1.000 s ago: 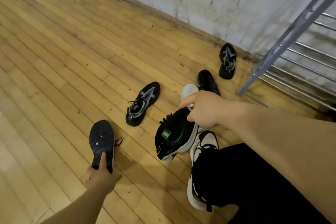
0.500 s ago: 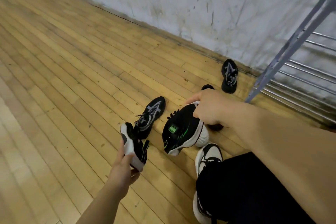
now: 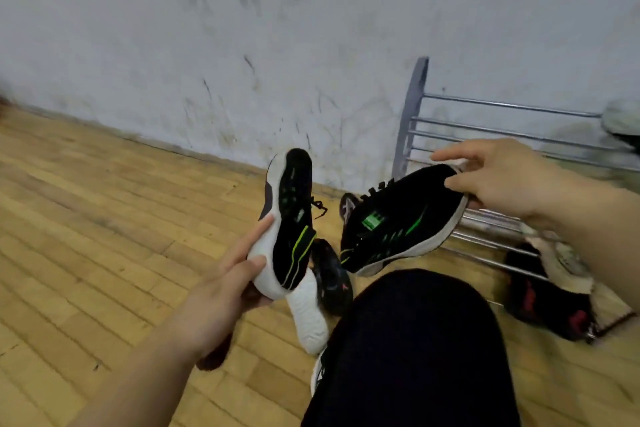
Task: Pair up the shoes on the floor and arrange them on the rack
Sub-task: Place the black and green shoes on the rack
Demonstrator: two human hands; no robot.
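My left hand (image 3: 221, 302) grips the heel of a black sneaker with green marks and a white sole (image 3: 289, 218), held toe-up above the floor. My right hand (image 3: 498, 177) holds the matching black and green sneaker (image 3: 398, 222) by its heel, toe tilted down to the left. The two shoes hang side by side, a little apart, in front of the grey metal shoe rack (image 3: 412, 118) against the wall. A dark shoe with red patches (image 3: 547, 291) lies on the rack's lowest bars.
Below the held pair a white-soled shoe (image 3: 308, 315) and a dark shoe (image 3: 332, 274) lie on the wooden floor. Another dark shoe (image 3: 348, 204) peeks out near the wall. My black-clad knee (image 3: 415, 340) fills the lower middle. A pale shoe (image 3: 623, 118) sits on an upper rack bar.
Both hands have lifted their sneakers up and brought them closer together. The view has swung right toward the rack and wall.
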